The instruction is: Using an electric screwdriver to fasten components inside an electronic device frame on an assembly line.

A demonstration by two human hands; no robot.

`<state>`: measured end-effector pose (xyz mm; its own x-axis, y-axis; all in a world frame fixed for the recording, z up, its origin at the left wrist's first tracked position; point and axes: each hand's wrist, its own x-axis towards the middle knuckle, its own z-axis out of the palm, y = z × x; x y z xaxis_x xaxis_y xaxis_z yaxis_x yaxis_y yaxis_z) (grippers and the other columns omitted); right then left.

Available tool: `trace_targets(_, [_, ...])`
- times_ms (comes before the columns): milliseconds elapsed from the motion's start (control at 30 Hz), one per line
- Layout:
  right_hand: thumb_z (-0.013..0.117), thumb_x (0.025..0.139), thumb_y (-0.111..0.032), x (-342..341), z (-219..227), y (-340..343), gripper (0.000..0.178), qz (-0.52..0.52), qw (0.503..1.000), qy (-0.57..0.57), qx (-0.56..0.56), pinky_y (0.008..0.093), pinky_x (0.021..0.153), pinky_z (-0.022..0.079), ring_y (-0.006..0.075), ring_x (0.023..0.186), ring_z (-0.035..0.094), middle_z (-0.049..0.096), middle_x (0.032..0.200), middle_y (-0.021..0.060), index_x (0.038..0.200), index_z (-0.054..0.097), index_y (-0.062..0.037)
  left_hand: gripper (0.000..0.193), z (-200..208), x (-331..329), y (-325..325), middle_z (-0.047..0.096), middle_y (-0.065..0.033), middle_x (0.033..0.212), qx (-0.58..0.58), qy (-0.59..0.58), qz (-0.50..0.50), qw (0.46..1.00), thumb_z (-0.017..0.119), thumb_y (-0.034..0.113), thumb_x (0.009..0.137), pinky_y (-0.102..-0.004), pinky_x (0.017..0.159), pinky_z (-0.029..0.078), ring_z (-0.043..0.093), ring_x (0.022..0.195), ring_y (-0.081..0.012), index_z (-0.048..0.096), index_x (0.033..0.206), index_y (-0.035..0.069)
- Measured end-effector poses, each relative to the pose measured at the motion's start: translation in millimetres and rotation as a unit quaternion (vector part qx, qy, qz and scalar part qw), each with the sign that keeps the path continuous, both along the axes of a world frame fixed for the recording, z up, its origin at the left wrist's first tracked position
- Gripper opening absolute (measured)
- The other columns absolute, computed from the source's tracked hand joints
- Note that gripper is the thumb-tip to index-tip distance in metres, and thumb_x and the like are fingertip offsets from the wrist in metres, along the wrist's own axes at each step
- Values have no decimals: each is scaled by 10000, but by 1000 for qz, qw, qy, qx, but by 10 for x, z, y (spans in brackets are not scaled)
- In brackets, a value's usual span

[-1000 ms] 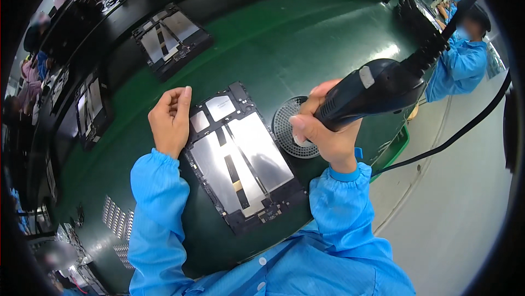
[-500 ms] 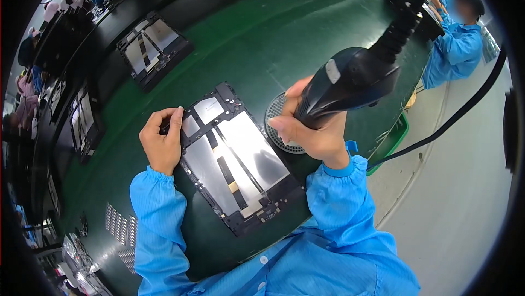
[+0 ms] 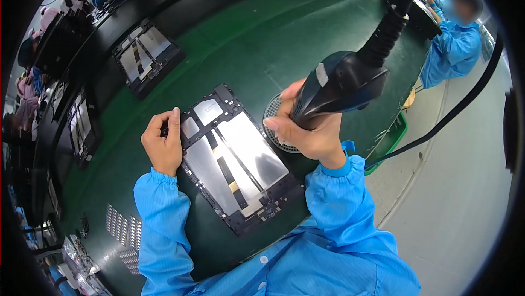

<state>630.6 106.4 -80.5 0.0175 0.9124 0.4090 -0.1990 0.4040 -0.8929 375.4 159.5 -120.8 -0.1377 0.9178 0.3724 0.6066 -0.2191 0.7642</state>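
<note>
An opened tablet [image 3: 257,154] lies slanted on the green bench before me, its inside facing up with silvery panels, a dark ribbon cable and a black frame. The thumb and fingers of my left hand [image 3: 164,141] close on its upper left edge. Wrapped round a black electric screwdriver [image 3: 342,82], my right hand [image 3: 320,137] is beside the tablet's right edge. The tool stands upright, a ribbed sleeve at its top; my hand hides its tip. Behind and under this hand is a round grey perforated plate [image 3: 273,111], partly covered.
Two more opened tablets, one at the back [image 3: 146,55] and one on the left [image 3: 82,126], lie along a dark rail. Strips of small parts [image 3: 124,230] rest at lower left. A black cable [image 3: 448,112] and green bin [image 3: 395,137] are right. A co-worker [image 3: 454,44] sits at far right.
The screwdriver and my right hand have shifted slightly left. My left hand still grips the tablet's edge, and the tablet has hardly moved.
</note>
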Motion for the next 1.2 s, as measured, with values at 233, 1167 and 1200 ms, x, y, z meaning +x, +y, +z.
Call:
trace_targets(233, [678, 723, 142, 48, 12, 4, 404, 11, 1000, 18, -9, 227, 482, 421, 98, 513, 537, 557, 589, 61, 1035, 463, -1, 204, -7, 67, 13, 628, -77, 710, 12, -5, 0, 1000, 651, 182, 859, -265, 639, 457, 572, 658, -135, 653, 820, -18])
trace_targets(1167, [688, 717, 93, -378, -739, 345, 402, 67, 977, 201, 10, 234, 495, 460, 115, 509, 565, 585, 605, 67, 1043, 465, 18, 179, -641, 294, 195, 617, -144, 693, 10, 47, -13, 999, 669, 146, 811, -320, 574, 460, 602, 608, -239, 658, 782, -30])
trace_targets(1200, [693, 715, 92, -400, -728, 397, 395, 92, 979, 183, 2, 233, 497, 461, 113, 515, 570, 589, 606, 67, 1036, 472, 27, 179, -632, 336, 205, 619, -141, 692, -3, 31, -5, 1000, 667, 144, 814, -319, 572, 459, 602, 607, -233, 659, 783, -32])
